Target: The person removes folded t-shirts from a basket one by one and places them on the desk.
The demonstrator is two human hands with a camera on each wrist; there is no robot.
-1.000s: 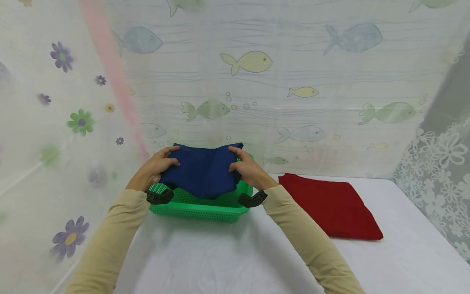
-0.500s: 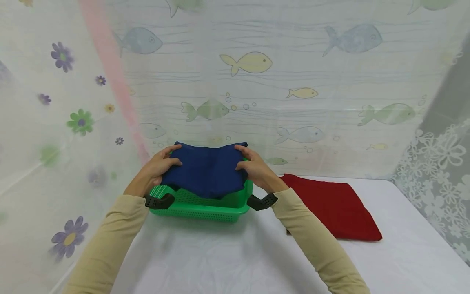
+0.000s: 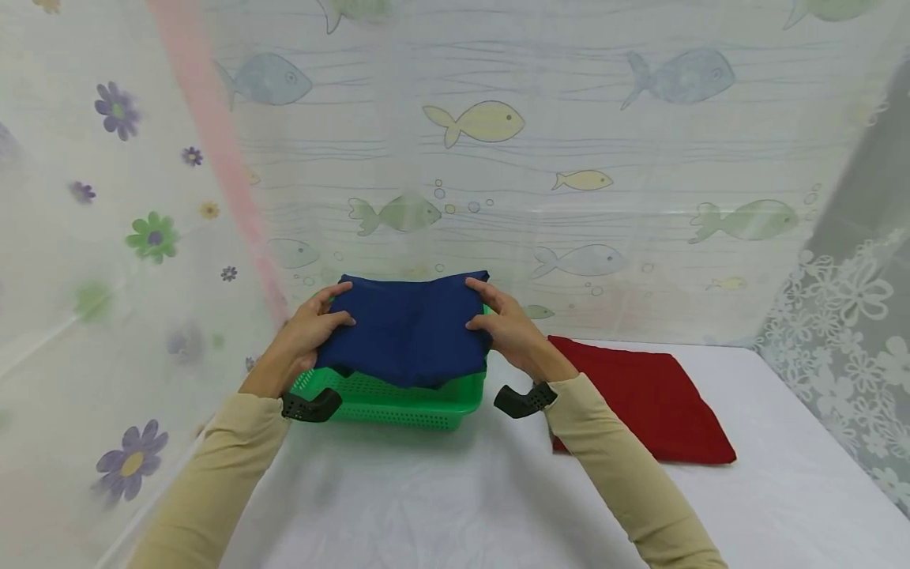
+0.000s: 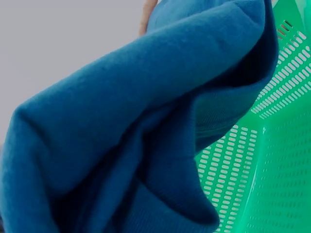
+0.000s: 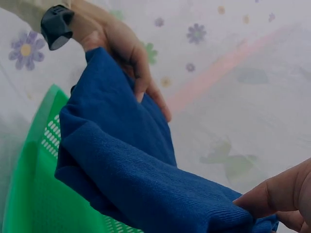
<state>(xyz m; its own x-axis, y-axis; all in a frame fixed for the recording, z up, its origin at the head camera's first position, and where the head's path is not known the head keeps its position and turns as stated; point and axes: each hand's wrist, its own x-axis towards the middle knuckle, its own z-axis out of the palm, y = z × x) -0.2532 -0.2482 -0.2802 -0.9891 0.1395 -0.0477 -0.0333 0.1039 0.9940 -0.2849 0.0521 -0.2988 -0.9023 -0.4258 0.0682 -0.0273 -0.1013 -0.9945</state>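
A folded dark blue cloth (image 3: 408,332) is held up between both hands above a green plastic basket (image 3: 398,415). My left hand (image 3: 306,332) pinches its left side, thumb on the near face and fingers at the upper edge. At the opposite side my right hand (image 3: 512,328) grips the cloth the same way. In the left wrist view the blue cloth (image 4: 146,82) shows several folded layers and a ribbed band, with the perforated basket (image 4: 282,165) beyond. The right wrist view has the right thumb (image 5: 267,196) pressed on the cloth.
A red folded cloth (image 3: 654,403) lies flat on the white-covered table (image 3: 426,506), right of the basket. Behind the table hangs a curtain printed with fish (image 3: 490,122); a flowered curtain (image 3: 152,237) runs along the left side.
My right hand has shifted to the right, drawing the blue cloth slightly wider. The left hand has barely moved. Basket and red cloth stay where they were.
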